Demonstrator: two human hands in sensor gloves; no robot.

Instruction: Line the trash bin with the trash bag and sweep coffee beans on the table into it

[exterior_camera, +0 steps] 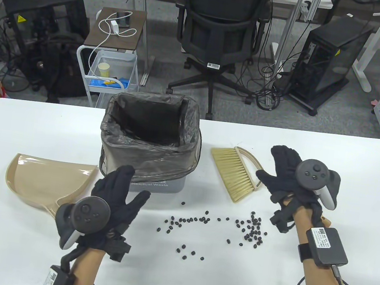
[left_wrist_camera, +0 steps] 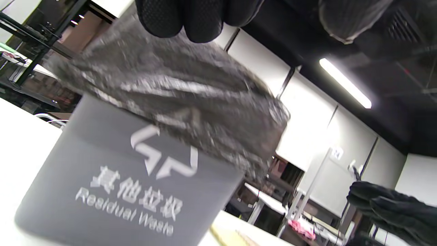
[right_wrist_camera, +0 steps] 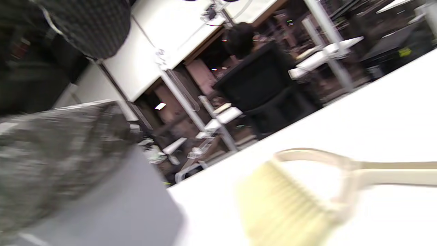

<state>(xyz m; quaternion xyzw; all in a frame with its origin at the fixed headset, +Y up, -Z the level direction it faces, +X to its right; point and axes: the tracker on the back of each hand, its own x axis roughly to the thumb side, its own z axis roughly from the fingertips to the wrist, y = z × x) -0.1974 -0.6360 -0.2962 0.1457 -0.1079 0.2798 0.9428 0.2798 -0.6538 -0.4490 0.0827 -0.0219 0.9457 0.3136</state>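
While both my hands hover above white bench (exterior_camera: 348, 163), neither grip holds anything. Left hand (exterior_camera: 118, 192) fingers spread, near front of grey plastic trash bin (exterior_camera: 156, 183), lined with dark translucent trash bag (exterior_camera: 147, 144). Right hand (exterior_camera: 285, 177) fingers spread, just beside beige hand brush (exterior_camera: 235, 171). Dark coffee beans (exterior_camera: 231, 226) scattered between hands. Beige plastic dustpan (exterior_camera: 45, 179) left of bin.

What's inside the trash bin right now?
The trash bin holds a dark trash bag, folded over its rim. No beans show inside; the bottom is too dark to tell.
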